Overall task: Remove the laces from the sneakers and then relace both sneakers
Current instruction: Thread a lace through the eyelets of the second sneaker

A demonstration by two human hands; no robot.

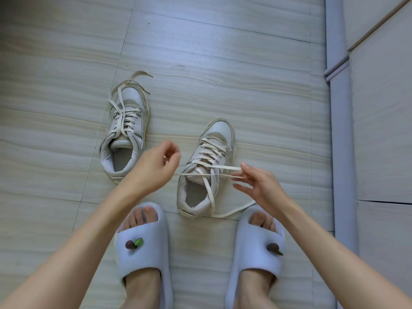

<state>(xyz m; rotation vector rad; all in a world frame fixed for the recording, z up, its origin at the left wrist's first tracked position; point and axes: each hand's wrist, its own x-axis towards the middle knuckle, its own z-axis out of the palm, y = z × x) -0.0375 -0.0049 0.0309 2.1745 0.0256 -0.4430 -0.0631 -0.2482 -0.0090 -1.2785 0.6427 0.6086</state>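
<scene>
On the pale striped floor [223, 52] stand two grey-white sneakers, toes pointing away from the person. Left sneaker [126, 130] sits further off, laced, with its loose lace ends [133, 80] trailing over and past the toe. Right sneaker [207, 166] stands nearer, just ahead of the feet, and is laced too. Its lace [200, 174] is stretched sideways across the shoe's opening between both hands, and another length of it hangs down the side and curls on the floor beside the right slipper [256, 248]. Left hand [153, 168] has its fingers curled and pinches one end of the lace. Right hand [256, 181] pinches the other end at its fingertips, the remaining fingers spread. Left slipper [142, 248] sits below the left hand.
</scene>
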